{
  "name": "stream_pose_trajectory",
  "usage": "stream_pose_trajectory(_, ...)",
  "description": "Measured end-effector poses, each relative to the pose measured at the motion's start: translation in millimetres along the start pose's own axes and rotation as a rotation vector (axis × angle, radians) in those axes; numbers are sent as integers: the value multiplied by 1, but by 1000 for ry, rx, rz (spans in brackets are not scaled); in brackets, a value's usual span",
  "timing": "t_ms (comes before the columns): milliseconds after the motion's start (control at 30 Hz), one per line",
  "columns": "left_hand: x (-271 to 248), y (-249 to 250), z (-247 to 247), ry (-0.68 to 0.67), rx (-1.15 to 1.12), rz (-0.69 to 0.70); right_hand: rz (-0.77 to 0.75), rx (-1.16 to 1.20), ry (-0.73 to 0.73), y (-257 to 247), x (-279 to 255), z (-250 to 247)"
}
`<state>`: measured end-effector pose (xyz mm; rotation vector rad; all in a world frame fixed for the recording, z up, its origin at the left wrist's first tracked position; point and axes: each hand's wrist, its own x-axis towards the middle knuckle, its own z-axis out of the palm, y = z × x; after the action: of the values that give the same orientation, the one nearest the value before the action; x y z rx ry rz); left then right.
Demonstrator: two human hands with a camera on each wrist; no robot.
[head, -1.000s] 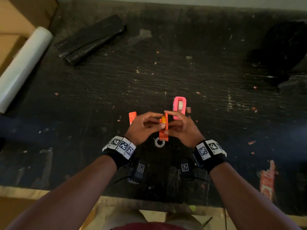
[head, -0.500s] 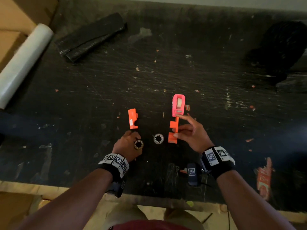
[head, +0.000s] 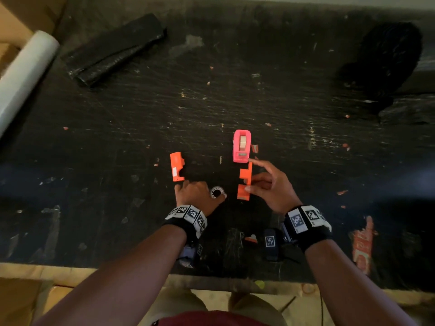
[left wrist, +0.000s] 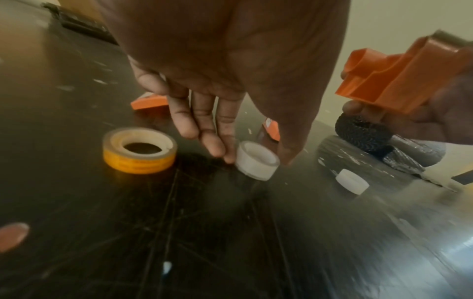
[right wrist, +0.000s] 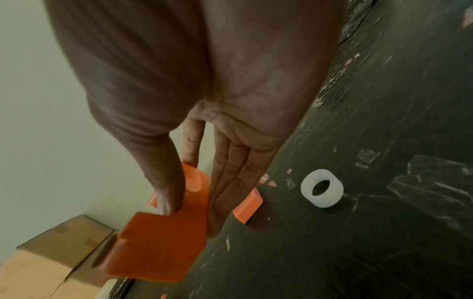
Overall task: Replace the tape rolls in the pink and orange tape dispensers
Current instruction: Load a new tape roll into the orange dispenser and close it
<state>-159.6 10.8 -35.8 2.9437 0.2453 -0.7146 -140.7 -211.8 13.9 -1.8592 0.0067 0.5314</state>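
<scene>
1. While the pink dispenser (head: 241, 146) stands loaded on the black table (head: 306, 161), the right hand (head: 270, 187) pinches 1 orange dispenser half (head: 244, 182) between thumb and fingers.
2. The left hand (left wrist: 230, 66) closes thumb and fingertips on a small white core (left wrist: 256, 160); a yellow tape roll (left wrist: 139, 150) lies beside it.
3. The other orange half (head: 177, 166) rests nearby.
4. The core looks light, stiff and slick, best gripped by its rim.

white film roll (head: 22, 74) cut off left, black bundle (head: 386, 64) blurred
</scene>
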Motion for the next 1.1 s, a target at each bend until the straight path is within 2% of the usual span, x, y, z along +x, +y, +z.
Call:
stream_pose_trajectory(300, 14, 15, -14, -26, -167, 112, -7, -23, 35, 12, -9, -12)
stream_pose_trajectory(433, 18, 16, -16, -60, -256, 115, 33, -40, 28, 17, -12, -11)
stream_pose_trajectory(633, 20, 18, -18, -35, -356, 158, 45, -36, 13, 17, -13, -9)
stream_pose_trajectory(767, 16, 9, -20, 7, -698, 290, 34, -21, 34, 18, -12, -6)
stream_pose_trajectory(867, 5, -2, -30, -33, -937, 338, 23, -8, 23, 14, -11, -3)
stream_pose_trajectory(1100, -19, -20, -57, -95, -1160, 403, -34, 78, -14, -7, -8, 17)
